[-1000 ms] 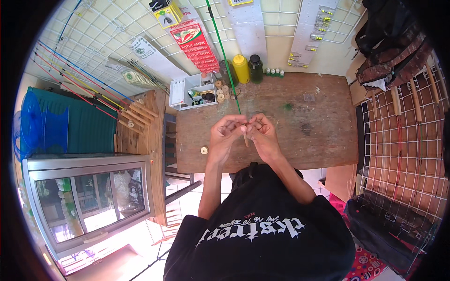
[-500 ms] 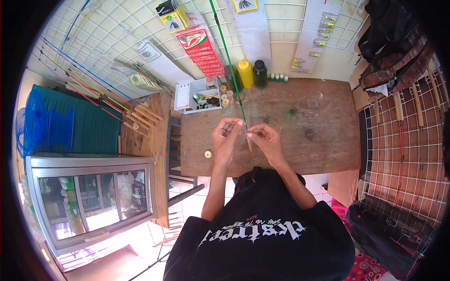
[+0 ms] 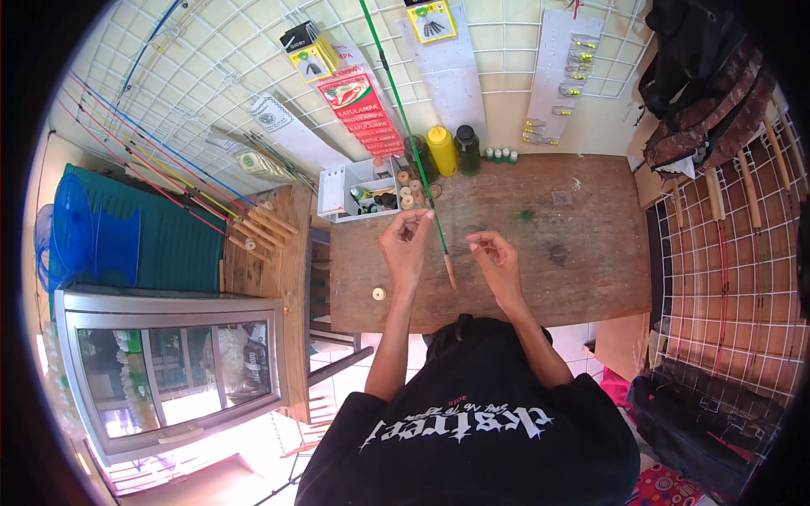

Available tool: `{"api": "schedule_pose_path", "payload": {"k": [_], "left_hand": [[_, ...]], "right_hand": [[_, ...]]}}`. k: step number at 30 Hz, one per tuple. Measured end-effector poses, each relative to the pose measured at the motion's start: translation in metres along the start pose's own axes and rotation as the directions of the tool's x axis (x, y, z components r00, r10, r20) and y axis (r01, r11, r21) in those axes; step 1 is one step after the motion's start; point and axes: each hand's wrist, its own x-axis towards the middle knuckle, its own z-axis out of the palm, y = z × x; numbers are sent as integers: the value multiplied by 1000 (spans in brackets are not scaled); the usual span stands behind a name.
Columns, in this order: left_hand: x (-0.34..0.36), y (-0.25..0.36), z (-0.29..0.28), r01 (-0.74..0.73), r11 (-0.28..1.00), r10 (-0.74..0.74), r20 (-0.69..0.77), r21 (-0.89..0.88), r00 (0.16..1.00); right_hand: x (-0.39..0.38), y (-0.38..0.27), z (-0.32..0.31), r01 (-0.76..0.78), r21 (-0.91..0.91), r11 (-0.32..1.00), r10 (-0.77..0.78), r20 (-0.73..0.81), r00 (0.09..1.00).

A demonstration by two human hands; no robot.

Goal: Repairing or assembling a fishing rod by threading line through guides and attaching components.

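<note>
Pinching, seemingly thread, both left hand [image 3: 407,244] and right hand [image 3: 498,260] flank green rod [image 3: 413,156].

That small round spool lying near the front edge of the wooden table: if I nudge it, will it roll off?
Probably not easily: the spool appears to lie flat on the wooden table, so it should slide rather than roll. It looks small and likely light, so a slight push may move it. It sits near the table's front edge, left of the left hand, so push away from that edge.
</note>
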Motion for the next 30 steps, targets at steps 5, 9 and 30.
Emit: {"api": "schedule_pose_path", "payload": {"k": [5, 9, 30], "left_hand": [[1, -1, -2, -29, 999, 28, 20, 39, 999], [1, 3, -2, -20, 997, 19, 18, 79, 1000], [5, 0, -6, -69, 986, 68, 10, 154, 998]], "right_hand": [[-1, -5, 1, -35, 41, 999, 35, 2, 999], [0, -3, 1, -60, 82, 995, 60, 1, 998], [0, 2, 2, -49, 104, 993, 50, -6, 999]]}}
